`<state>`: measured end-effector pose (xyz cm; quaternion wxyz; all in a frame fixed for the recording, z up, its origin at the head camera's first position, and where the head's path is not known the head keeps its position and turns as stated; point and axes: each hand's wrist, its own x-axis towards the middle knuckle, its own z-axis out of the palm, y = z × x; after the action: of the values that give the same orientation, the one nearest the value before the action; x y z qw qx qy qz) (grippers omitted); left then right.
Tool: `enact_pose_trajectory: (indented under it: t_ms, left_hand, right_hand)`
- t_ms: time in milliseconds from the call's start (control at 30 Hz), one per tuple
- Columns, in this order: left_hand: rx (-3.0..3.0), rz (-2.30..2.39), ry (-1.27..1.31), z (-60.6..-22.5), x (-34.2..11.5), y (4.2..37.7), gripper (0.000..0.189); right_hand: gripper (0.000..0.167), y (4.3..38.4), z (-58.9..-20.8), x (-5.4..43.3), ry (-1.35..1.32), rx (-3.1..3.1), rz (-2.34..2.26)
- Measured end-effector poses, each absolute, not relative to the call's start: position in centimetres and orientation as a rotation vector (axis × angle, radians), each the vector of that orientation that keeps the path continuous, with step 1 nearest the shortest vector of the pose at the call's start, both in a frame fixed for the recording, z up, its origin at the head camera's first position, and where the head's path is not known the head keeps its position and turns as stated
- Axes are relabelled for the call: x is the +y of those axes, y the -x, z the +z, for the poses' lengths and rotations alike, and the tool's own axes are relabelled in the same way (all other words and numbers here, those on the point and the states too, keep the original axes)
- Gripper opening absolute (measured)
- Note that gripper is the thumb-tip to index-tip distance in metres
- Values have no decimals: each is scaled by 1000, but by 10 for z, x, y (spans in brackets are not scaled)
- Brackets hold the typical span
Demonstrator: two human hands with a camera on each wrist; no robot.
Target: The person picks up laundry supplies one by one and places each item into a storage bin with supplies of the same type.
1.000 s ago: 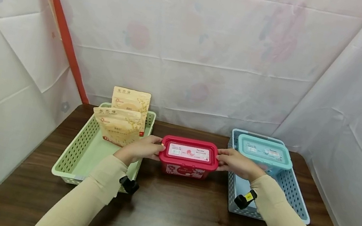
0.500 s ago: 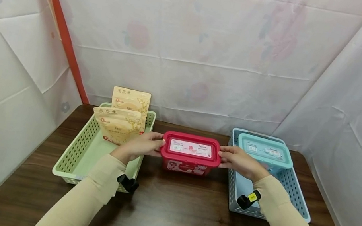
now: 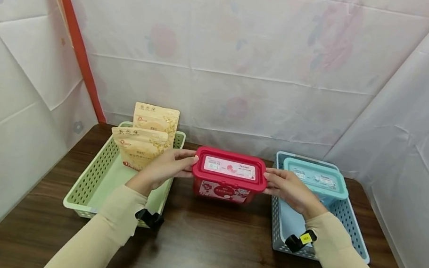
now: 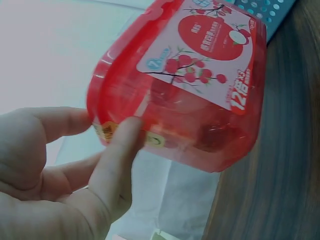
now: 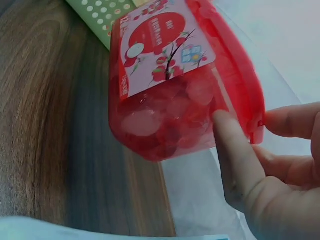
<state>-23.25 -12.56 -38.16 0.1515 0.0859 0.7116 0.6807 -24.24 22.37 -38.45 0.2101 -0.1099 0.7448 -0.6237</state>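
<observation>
In the head view, a red lidded plastic box point(image 3: 226, 192) is held between both hands above the middle of the table. My left hand point(image 3: 165, 167) pinches its left end, thumb and fingers at the lid's rim. On the other end, my right hand point(image 3: 292, 192) grips in the same way. The left wrist view shows the box's point(image 4: 200, 55) fruit-printed label with the left hand point(image 4: 75, 172) at one end. Through the translucent wall in the right wrist view, rounded pieces show inside, beside the right hand's point(image 5: 280, 175) fingers.
To the left stands a green basket point(image 3: 102, 186) holding two yellow pouches point(image 3: 138, 149). A blue basket point(image 3: 287, 219) on the right holds a turquoise lidded box point(image 3: 316, 177). Both sit on a dark wooden table point(image 3: 210, 253), with a white cloth point(image 3: 219, 58) hanging behind it.
Both hands have raised the red box, which now looks larger and higher in the head view. It has also shifted slightly right. The baskets and their contents stay put.
</observation>
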Motion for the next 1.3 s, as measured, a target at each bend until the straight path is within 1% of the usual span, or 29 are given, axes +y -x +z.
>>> enact_pose_trajectory:
  t_ms: [367, 633, 1067, 1300]
  left_hand:
    - [2007, 2105, -208, -374, -125, 227, 50]
    - [1999, 2188, -171, -370, -120, 223, 49]
    - [2021, 2186, -182, -366, -109, 219, 52]
    - [1974, 2222, -209, -364, -99, 217, 50]
  right_hand:
    - [62, 235, -377, 223, 242, 2107, -1851]
    - [60, 232, -369, 223, 211, 2113, -1953]
    - [61, 227, -367, 235, 207, 2095, -1967]
    - [63, 224, -364, 246, 200, 2133, -1939]
